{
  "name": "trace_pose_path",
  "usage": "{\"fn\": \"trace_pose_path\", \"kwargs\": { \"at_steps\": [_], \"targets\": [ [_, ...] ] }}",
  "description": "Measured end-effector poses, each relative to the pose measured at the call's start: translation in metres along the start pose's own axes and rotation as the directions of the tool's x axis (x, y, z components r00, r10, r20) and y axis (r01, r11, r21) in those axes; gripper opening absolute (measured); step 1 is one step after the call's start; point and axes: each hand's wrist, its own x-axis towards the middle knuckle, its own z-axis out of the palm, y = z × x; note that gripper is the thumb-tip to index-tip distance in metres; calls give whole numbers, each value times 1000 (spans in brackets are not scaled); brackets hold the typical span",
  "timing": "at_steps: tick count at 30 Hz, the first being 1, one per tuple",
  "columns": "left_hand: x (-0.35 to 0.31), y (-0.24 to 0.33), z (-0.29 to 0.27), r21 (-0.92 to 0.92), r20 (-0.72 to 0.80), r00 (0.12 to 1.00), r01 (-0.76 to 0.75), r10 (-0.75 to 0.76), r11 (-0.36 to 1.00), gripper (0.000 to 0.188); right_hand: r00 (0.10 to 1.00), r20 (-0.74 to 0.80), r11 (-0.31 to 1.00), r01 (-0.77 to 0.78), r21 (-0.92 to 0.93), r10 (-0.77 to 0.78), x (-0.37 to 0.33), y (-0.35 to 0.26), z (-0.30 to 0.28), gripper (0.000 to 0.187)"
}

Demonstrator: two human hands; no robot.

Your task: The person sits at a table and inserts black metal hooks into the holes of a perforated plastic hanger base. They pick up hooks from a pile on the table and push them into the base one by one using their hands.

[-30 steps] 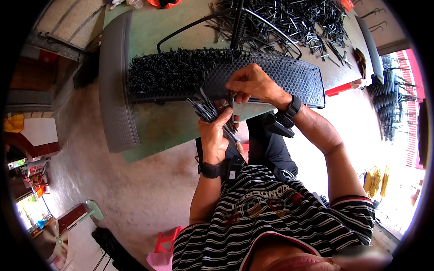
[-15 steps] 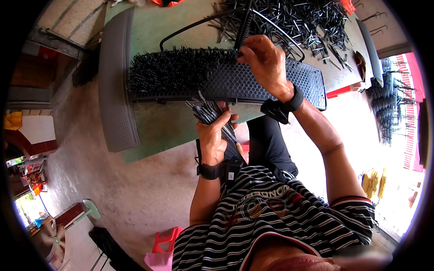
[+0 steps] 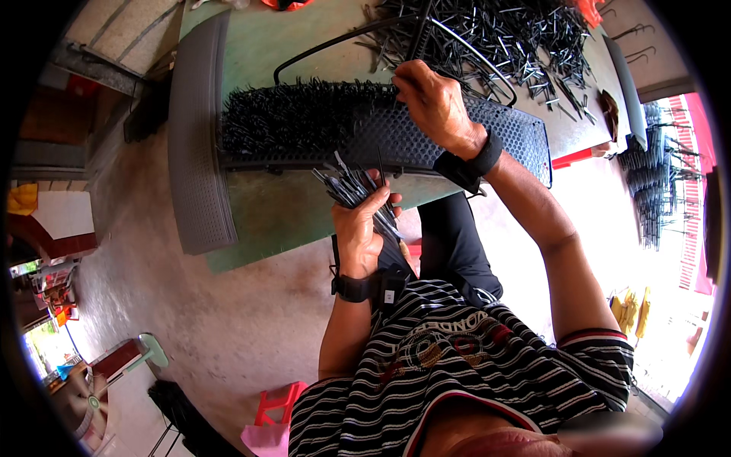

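A long black perforated panel [image 3: 499, 133] lies across the table's near side. Its left half is thick with short black bristle-like strips [image 3: 293, 118], while rows of bare holes show on the right. My left hand [image 3: 358, 236] is closed around a bundle of thin black strips [image 3: 349, 186], just below the panel's near edge. Above the panel's far edge, where bristles give way to bare holes, my right hand [image 3: 439, 110] has its fingers pinched together. Whatever they hold, if anything, is hidden. A black bent-rod frame [image 3: 320, 49] rises behind the panel.
Loose black strips [image 3: 487, 46] are heaped at the back of the green table [image 3: 263, 221]. A stack of grey perforated sheets [image 3: 199, 145] stands along the table's left edge. A red stool [image 3: 278, 404] is low on the left, near a fan [image 3: 93, 401].
My right hand has shifted slightly left along the panel's far edge and turned, its fingers drawn closer together. The left hand keeps its bundle in about the same place.
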Motion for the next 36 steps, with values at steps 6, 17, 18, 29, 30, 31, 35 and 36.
{"fn": "trace_pose_path", "kwargs": {
  "at_steps": [6, 17, 18, 29, 30, 31, 35, 36],
  "targets": [
    [-1, 0, 3, -2, -8, 1000, 5, -5, 1000, 28, 991, 90, 980, 114, -165, -100, -7, 17, 7, 7],
    [-5, 1, 11, 102, 104, 994, -23, 12, 995, 28, 626, 634, 662, -713, 230, 454, -31, -21, -17, 15],
    [-5, 1, 12, 119, 117, 993, -34, 20, 992, 28, 692, 546, 656, -689, 308, 471, -29, -19, -19, 15],
    [0, -4, 4, -43, -15, 1000, 22, -22, 999, 18, 965, -161, 953, -163, 254, 208, -21, -18, 4, 18],
    [5, -8, 0, -50, -1, 1000, 19, -19, 999, 17, 993, -112, 985, -18, 169, 37, -26, -16, 2, 17],
    [7, -10, -3, -59, 12, 1000, 20, -19, 998, 17, 991, -47, 987, 133, 92, -129, -34, -14, -2, 16],
    [5, -9, -7, -84, 71, 997, 36, -30, 996, 16, 762, 307, 814, 575, 84, -570, -65, -21, -21, 36],
    [3, -9, -5, -103, 65, 998, 21, -15, 994, 16, 745, 363, 809, 587, 44, -560, -74, -25, -24, 33]
  ]
}}
